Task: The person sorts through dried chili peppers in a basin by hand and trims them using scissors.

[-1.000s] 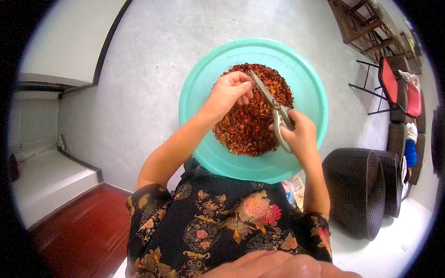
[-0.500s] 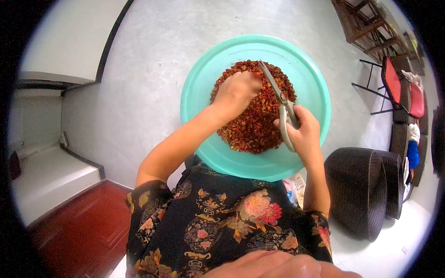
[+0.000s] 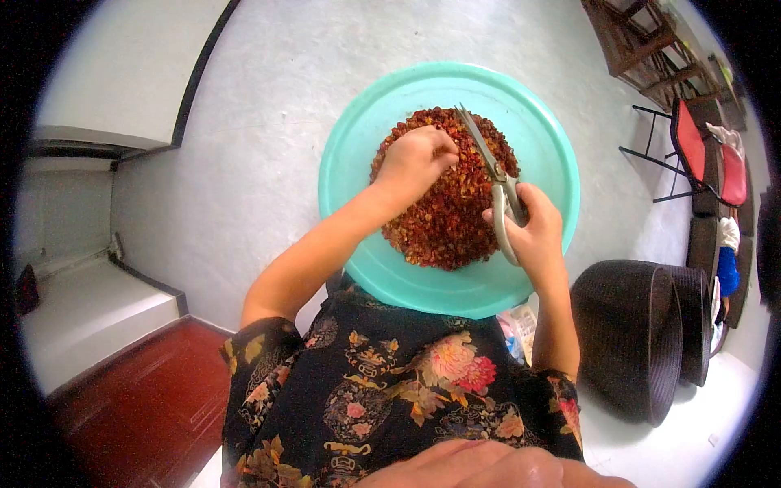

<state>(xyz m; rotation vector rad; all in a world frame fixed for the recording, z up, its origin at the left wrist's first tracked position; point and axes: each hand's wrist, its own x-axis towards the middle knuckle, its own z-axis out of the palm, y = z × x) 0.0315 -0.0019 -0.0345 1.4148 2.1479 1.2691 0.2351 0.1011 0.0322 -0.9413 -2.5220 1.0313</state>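
A wide turquoise plastic basin holds a heap of small dried red pieces that look like cut chillies. Over the heap's upper left, my left hand has its fingers curled together. What they pinch, if anything, is too small to make out. My right hand grips grey-handled scissors above the right side of the heap. Their blades point up and away, nearly together, with the tips just right of my left fingers.
Grey floor surrounds the basin. Dark woven round seats stand at the lower right. A red folding chair and a brown wooden rack are farther off. Dark red flooring lies at the lower left.
My left fingers, blurred by motion half a second ago, now show clearly and sit slightly lower. The scissors stay almost in place, their blades about as close together as before.
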